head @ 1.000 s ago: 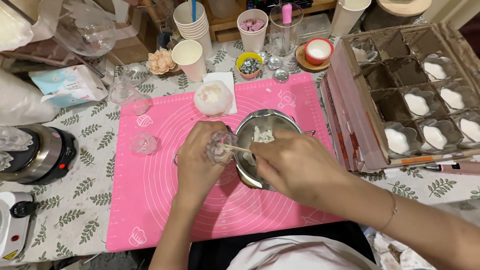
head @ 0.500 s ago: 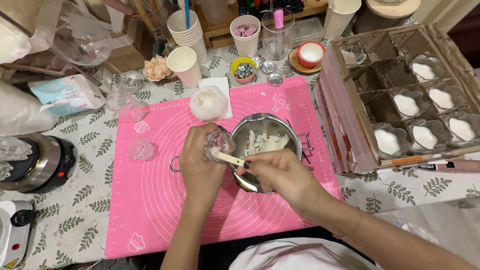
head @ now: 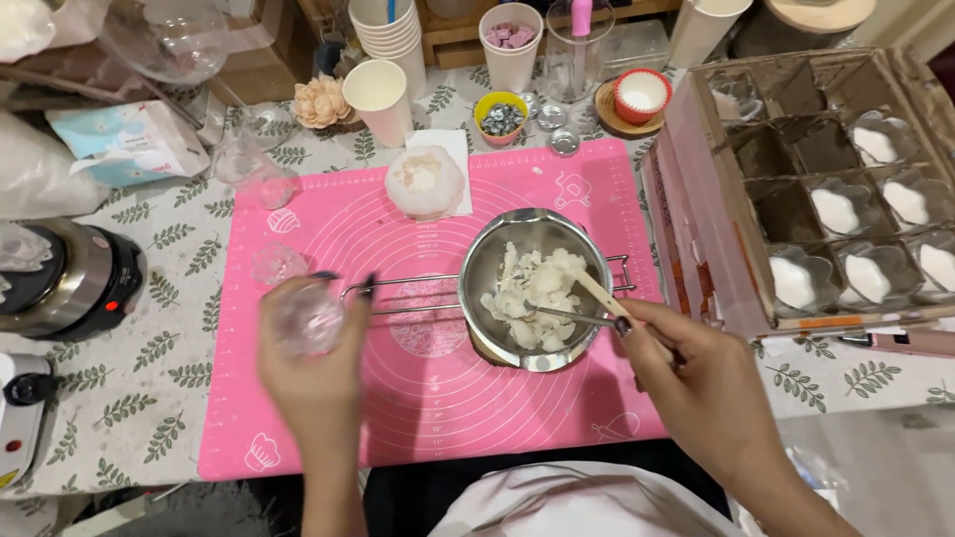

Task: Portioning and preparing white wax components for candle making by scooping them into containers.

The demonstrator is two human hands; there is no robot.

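1. The pink silicone mat (head: 428, 418) covers the middle of the leaf-print table, and both hands are working over it
2. At the right stands the divided cardboard box (head: 756, 199), several of its cells filled with flower-shaped moulds of white wax
3. The steel pot (head: 537, 288) sits on the mat at centre right, its wire handle reaching left, with a heap of white wax flakes (head: 532, 288) inside
4. Right hand (head: 696, 383) is at the pot's near right rim, fingers pinched closed around a pale wooden stick (head: 597, 295) whose tip rests in the flakes
5. Left hand (head: 318, 373) hovers over the mat's left side, fingers curled snugly around a small clear mould (head: 306, 318) held up off the mat, blurred, just left of the pot handle
6. Above the pot, a white flower-shaped wax piece (head: 425, 181) lies on a paper square at the mat's top edge
7. A paper cup (head: 378, 97) stands just beyond the mat, with a taller stack of cups behind it
8. Smallest of all, a yellow cup of little metal bits (head: 500, 116) is near the top edge
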